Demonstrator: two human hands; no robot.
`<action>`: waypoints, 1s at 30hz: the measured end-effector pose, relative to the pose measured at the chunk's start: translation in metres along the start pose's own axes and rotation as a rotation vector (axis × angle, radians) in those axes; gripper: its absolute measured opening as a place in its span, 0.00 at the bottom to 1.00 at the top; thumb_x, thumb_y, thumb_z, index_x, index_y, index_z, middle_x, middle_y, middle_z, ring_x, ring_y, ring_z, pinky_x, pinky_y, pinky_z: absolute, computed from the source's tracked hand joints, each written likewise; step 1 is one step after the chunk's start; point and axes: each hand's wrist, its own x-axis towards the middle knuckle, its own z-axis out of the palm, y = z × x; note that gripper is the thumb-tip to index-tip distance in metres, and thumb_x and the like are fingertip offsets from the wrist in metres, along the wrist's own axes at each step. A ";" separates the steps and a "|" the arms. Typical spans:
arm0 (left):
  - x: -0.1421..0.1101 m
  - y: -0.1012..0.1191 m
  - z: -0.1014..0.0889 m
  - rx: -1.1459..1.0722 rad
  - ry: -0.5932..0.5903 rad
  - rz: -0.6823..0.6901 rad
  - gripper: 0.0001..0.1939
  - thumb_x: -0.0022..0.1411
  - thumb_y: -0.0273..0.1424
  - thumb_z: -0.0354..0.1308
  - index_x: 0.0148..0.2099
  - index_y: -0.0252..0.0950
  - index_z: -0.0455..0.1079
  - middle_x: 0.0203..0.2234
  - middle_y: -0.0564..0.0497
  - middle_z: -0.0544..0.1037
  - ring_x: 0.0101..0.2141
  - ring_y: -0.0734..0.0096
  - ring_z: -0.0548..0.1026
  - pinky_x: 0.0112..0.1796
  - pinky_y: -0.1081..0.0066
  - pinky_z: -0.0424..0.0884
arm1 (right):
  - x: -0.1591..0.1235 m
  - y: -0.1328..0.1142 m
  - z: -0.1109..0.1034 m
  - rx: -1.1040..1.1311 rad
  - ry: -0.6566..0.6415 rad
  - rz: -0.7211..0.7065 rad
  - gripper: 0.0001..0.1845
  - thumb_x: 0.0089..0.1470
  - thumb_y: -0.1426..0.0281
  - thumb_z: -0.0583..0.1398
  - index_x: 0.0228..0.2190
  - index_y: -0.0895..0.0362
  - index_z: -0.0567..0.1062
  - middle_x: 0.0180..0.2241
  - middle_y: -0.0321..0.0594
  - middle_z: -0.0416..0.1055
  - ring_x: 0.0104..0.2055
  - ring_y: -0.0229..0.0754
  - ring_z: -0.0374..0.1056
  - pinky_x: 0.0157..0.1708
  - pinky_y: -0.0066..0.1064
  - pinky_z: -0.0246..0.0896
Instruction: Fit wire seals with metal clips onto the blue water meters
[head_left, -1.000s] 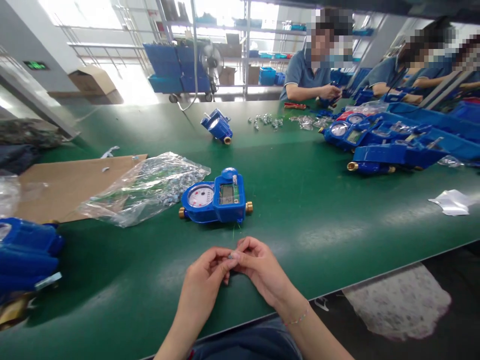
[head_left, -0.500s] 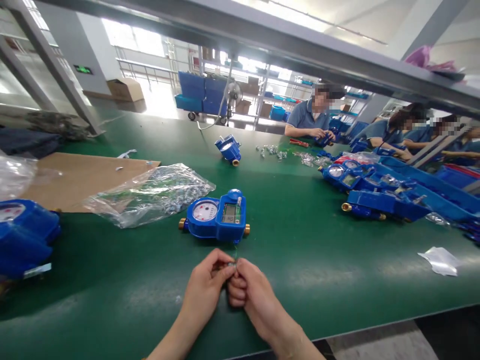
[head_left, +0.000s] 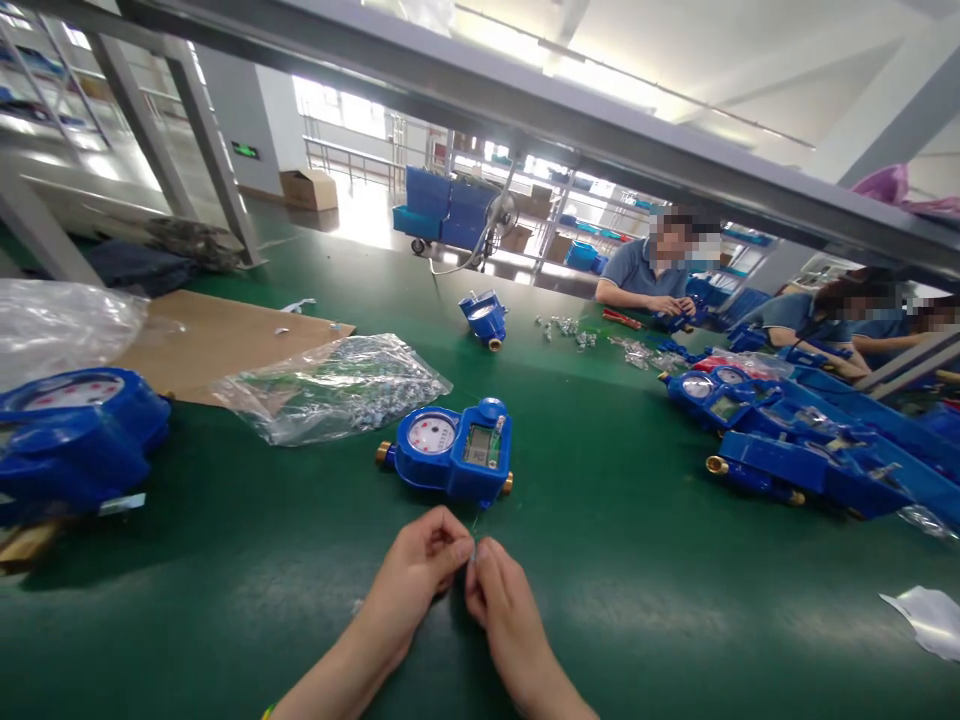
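My left hand (head_left: 416, 580) and my right hand (head_left: 499, 600) meet fingertip to fingertip low on the green table (head_left: 637, 560). Both pinch a tiny metal piece with a thin green wire (head_left: 473, 548) between thumb and fingers. Just beyond them lies a blue water meter (head_left: 454, 452) with a round dial, a small display and brass ends. A clear plastic bag of small metal parts (head_left: 337, 385) lies to its left.
More blue meters sit at the left edge (head_left: 71, 435) and stacked at the right (head_left: 787, 440); one stands farther back (head_left: 484, 318). Cardboard (head_left: 217, 335) lies at the left. Co-workers in blue shirts (head_left: 637, 275) work at the far side. A steel beam crosses overhead.
The camera has tilted up and shifted, so the overhead beam now fills the top. My hands stay pinched together on the small piece, now closer to the meter.
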 end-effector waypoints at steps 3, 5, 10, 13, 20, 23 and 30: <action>0.000 0.003 -0.001 0.072 0.012 0.066 0.13 0.53 0.36 0.65 0.30 0.33 0.67 0.21 0.53 0.69 0.23 0.77 0.64 0.26 0.75 0.57 | 0.002 0.000 -0.002 0.061 -0.067 0.052 0.19 0.63 0.57 0.41 0.25 0.53 0.57 0.17 0.29 0.49 0.19 0.36 0.45 0.21 0.28 0.46; 0.002 0.002 -0.003 -0.062 -0.036 -0.064 0.16 0.54 0.39 0.64 0.28 0.34 0.64 0.17 0.57 0.63 0.19 0.81 0.56 0.22 0.76 0.50 | 0.004 0.001 -0.003 -0.186 0.039 -0.134 0.18 0.62 0.58 0.45 0.25 0.54 0.60 0.22 0.35 0.56 0.24 0.38 0.52 0.26 0.30 0.49; 0.003 -0.002 -0.004 -0.043 -0.019 -0.033 0.16 0.53 0.39 0.64 0.28 0.34 0.63 0.16 0.58 0.63 0.19 0.81 0.57 0.22 0.76 0.50 | 0.005 0.004 -0.002 -0.160 0.004 -0.126 0.19 0.62 0.59 0.43 0.23 0.54 0.58 0.19 0.32 0.52 0.22 0.37 0.49 0.25 0.30 0.47; 0.002 0.000 -0.003 0.131 0.007 0.084 0.13 0.53 0.36 0.65 0.31 0.33 0.67 0.22 0.53 0.71 0.24 0.76 0.65 0.26 0.75 0.57 | 0.003 0.001 -0.002 0.165 -0.109 0.101 0.19 0.63 0.58 0.39 0.25 0.53 0.55 0.17 0.27 0.44 0.18 0.34 0.40 0.20 0.28 0.42; 0.000 0.000 -0.004 -0.001 -0.034 -0.046 0.18 0.54 0.42 0.63 0.28 0.34 0.62 0.16 0.60 0.60 0.18 0.81 0.54 0.21 0.76 0.48 | 0.002 -0.001 0.001 -0.067 0.034 -0.070 0.19 0.60 0.57 0.47 0.23 0.54 0.59 0.19 0.32 0.53 0.22 0.36 0.48 0.24 0.29 0.44; 0.000 0.002 -0.004 0.125 -0.001 0.018 0.15 0.52 0.39 0.65 0.32 0.33 0.66 0.19 0.56 0.67 0.21 0.79 0.61 0.23 0.76 0.54 | 0.002 0.001 0.002 0.288 -0.156 0.144 0.19 0.62 0.57 0.41 0.24 0.52 0.54 0.15 0.26 0.44 0.17 0.34 0.38 0.19 0.27 0.40; 0.007 -0.001 -0.003 -0.059 -0.043 -0.062 0.17 0.54 0.40 0.64 0.28 0.34 0.63 0.15 0.60 0.59 0.17 0.83 0.53 0.21 0.76 0.47 | 0.004 -0.003 -0.001 -0.081 0.047 -0.099 0.19 0.61 0.57 0.47 0.23 0.54 0.60 0.19 0.34 0.57 0.22 0.36 0.51 0.25 0.29 0.45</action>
